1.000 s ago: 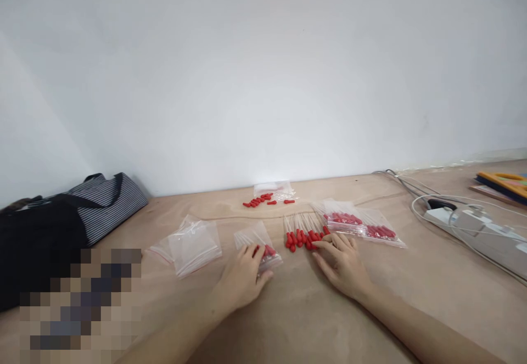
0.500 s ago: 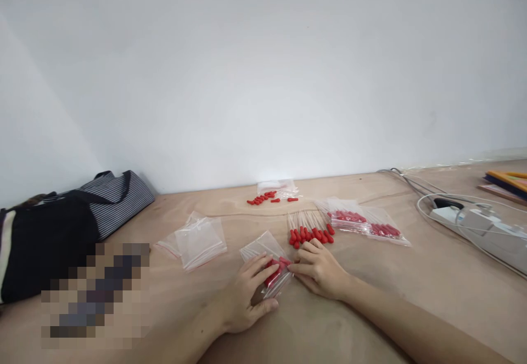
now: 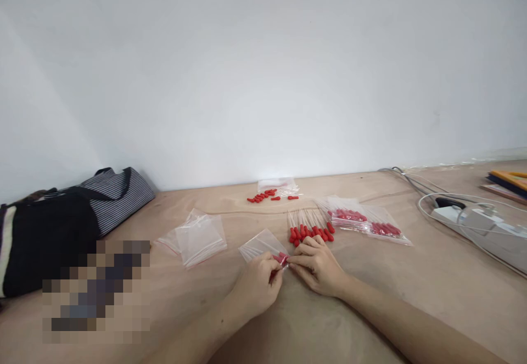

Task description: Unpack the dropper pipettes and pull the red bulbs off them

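Both hands at one small bag, clear, lying on the wooden table front and center. Pale stems and red tips show inside; red end sits toward the hands.

Left hand: fingers curled in, thumb and forefinger pinching the bag's near edge. The hand hides much of that edge.

Right hand: fingers bent, forefinger tip touching the bag's right corner, just across from the left fingertips. Can't tell if it grips the film or only presses on it. Its knuckles sit right beside a loose row of red-tipped sticks, thin pale stems pointing at the wall, red ends toward the person. Hand overlaps a few of the red ends in view.

Right of the row: filled bags, overlapping, same red tips showing through. Left of the worked bag, slightly apart: flat clear bags, overlapping.

Back by the wall: loose red pieces in front of another clear bag; contents too small to make out.

Far left: black bag with a striped section. Far right: white power strip with cables over and behind it.
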`<action>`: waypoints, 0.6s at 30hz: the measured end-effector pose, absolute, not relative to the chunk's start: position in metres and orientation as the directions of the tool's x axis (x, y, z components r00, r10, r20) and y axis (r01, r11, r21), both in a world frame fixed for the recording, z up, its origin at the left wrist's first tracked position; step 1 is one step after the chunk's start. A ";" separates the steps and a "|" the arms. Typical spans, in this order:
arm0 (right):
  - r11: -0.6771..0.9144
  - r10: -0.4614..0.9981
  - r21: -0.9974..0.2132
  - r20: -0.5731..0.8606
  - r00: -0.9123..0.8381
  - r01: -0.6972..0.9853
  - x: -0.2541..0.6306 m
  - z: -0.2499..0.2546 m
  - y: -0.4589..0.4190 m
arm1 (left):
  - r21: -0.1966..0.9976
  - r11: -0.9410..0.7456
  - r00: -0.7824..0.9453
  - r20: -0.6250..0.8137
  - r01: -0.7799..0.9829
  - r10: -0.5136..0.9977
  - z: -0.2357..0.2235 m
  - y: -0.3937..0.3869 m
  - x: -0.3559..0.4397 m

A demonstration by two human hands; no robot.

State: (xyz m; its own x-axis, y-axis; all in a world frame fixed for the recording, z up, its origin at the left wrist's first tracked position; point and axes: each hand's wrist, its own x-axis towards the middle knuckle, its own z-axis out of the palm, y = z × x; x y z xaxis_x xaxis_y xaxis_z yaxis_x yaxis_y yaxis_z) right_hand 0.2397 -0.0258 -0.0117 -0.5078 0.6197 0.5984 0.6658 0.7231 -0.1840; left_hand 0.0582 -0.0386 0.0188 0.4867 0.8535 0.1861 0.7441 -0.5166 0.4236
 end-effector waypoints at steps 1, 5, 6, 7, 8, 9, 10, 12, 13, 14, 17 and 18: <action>0.721 0.625 -0.196 0.597 -0.503 0.665 0.240 -0.011 -0.026 | 0.430 -0.496 0.474 0.167 0.754 0.865 0.020 -0.037 0.059; 0.723 0.646 -0.267 0.588 -0.486 0.637 0.244 -0.010 -0.030 | 0.530 -0.419 0.420 0.127 0.737 0.899 0.018 -0.031 0.056; 0.729 0.643 -0.276 0.589 -0.489 0.627 0.245 -0.010 -0.031 | 0.559 -0.400 0.407 0.119 0.726 0.906 0.017 -0.030 0.055; 0.736 0.637 -0.277 0.593 -0.492 0.618 0.246 -0.010 -0.031 | 0.584 -0.385 0.399 0.112 0.714 0.910 0.015 -0.029 0.054; 0.742 0.628 -0.272 0.601 -0.494 0.613 0.246 -0.010 -0.031 | 0.606 -0.373 0.394 0.106 0.702 0.913 0.013 -0.029 0.053; 0.747 0.619 -0.262 0.610 -0.495 0.611 0.246 -0.011 -0.031 | 0.624 -0.365 0.390 0.103 0.690 0.915 0.012 -0.028 0.052; 0.750 0.610 -0.252 0.621 -0.493 0.611 0.245 -0.012 -0.030 | 0.640 -0.360 0.388 0.103 0.679 0.916 0.011 -0.028 0.052; 0.754 0.593 -0.237 0.646 -0.480 0.613 0.242 -0.013 -0.029 | 0.665 -0.352 0.385 0.104 0.658 0.917 0.009 -0.028 0.052; 0.757 0.587 -0.234 0.655 -0.477 0.610 0.241 -0.014 -0.028 | 0.675 -0.347 0.381 0.105 0.651 0.919 0.008 -0.028 0.052; 0.761 0.580 -0.232 0.663 -0.474 0.606 0.240 -0.015 -0.027 | 0.684 -0.339 0.375 0.102 0.646 0.921 0.007 -0.028 0.052; 0.778 0.554 -0.213 0.678 -0.484 0.592 0.236 -0.017 -0.026 | 0.714 -0.299 0.351 0.080 0.633 0.933 0.005 -0.027 0.052; 0.783 0.544 -0.202 0.681 -0.490 0.588 0.235 -0.017 -0.026 | 0.729 -0.280 0.342 0.067 0.625 0.937 0.005 -0.027 0.052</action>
